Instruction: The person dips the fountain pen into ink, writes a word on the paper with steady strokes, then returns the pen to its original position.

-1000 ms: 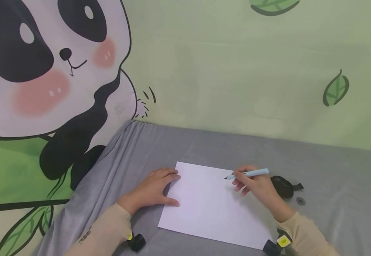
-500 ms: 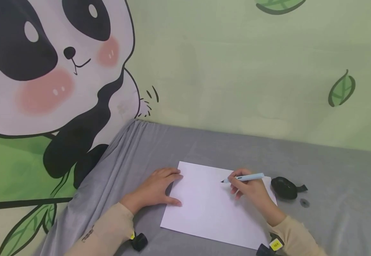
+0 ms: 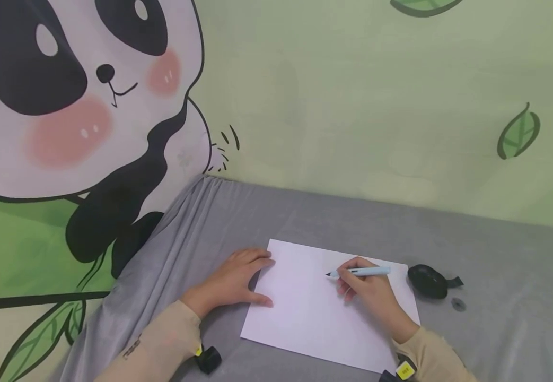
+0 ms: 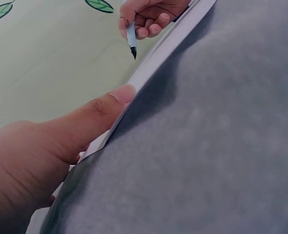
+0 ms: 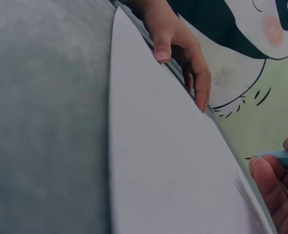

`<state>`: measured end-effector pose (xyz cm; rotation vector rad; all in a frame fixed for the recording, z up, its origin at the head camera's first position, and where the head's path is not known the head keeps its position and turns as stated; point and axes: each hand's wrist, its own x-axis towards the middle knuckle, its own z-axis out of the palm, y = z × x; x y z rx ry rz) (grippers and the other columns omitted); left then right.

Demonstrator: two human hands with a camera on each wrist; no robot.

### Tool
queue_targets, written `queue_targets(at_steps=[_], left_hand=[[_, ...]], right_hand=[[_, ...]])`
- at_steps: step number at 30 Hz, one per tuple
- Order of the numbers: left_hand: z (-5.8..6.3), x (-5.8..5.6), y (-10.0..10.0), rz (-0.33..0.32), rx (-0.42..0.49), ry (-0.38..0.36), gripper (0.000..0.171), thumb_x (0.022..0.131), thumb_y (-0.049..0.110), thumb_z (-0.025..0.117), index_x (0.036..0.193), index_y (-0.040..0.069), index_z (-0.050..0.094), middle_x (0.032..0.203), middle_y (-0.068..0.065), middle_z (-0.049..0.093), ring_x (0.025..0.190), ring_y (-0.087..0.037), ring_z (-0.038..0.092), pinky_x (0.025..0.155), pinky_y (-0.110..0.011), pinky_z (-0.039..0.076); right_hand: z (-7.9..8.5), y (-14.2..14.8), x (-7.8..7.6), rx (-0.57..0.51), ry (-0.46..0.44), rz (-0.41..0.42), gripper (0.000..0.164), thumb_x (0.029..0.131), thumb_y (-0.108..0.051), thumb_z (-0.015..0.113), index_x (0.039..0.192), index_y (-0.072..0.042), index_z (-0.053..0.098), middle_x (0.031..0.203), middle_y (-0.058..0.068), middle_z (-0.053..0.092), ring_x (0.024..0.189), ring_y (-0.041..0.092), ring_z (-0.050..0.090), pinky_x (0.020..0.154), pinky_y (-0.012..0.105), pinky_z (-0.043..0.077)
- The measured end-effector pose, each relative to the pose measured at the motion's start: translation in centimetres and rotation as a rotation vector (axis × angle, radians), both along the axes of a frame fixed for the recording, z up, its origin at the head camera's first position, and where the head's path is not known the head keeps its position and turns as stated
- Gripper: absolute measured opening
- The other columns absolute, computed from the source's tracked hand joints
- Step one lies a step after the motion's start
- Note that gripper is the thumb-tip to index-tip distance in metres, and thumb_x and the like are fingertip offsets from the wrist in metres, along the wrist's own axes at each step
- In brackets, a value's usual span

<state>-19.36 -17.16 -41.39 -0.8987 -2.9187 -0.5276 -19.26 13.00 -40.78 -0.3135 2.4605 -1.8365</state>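
A white sheet of paper (image 3: pixel 300 318) lies flat on the grey cloth. My left hand (image 3: pixel 230 280) rests at its left edge, thumb and fingers spread and touching the sheet; the left wrist view shows the thumb (image 4: pixel 92 119) along that edge. Over the upper right part of the paper, my right hand (image 3: pixel 374 297) pinches a light-blue pen (image 3: pixel 371 271) with a dark pointed nib. The pen points left, and in the right wrist view its nib (image 5: pixel 251 158) appears clear of the paper. I see no marks on the sheet.
Right of the paper lies a black rounded object (image 3: pixel 427 281) with a short dark tab, and close to it a small grey disc (image 3: pixel 458 304). Grey cloth (image 3: pixel 305 212) covers the surface up to a wall painted with a panda (image 3: pixel 128 180) and leaves.
My right hand has moved left and slightly down over the sheet, carrying the pen. The left hand stays on the left edge. The head view has shifted slightly.
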Motion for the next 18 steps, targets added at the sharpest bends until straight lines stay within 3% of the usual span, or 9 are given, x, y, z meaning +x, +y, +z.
queue_targets(at_steps=[9, 18], left_hand=[[0.19, 0.09, 0.17, -0.007, -0.001, 0.01, 0.083, 0.069, 0.055, 0.078, 0.133, 0.008, 0.055, 0.141, -0.01, 0.051, 0.132, -0.031, 0.045, 0.11, -0.052, 0.034], [0.19, 0.12, 0.2, -0.002, -0.004, 0.01, 0.083, 0.069, 0.054, 0.079, 0.133, 0.008, 0.055, 0.14, -0.011, 0.051, 0.132, -0.031, 0.045, 0.11, -0.051, 0.035]], right_hand=[[-0.76, 0.19, -0.04, 0.007, 0.033, 0.012, 0.017, 0.092, -0.008, 0.062, 0.094, 0.008, 0.058, 0.07, 0.011, 0.066, 0.052, 0.008, 0.06, 0.049, 0.025, 0.054], [-0.71, 0.05, 0.16, -0.001, 0.048, 0.02, 0.018, 0.091, -0.008, 0.063, 0.095, 0.009, 0.058, 0.072, 0.019, 0.065, 0.052, 0.007, 0.058, 0.049, 0.023, 0.053]])
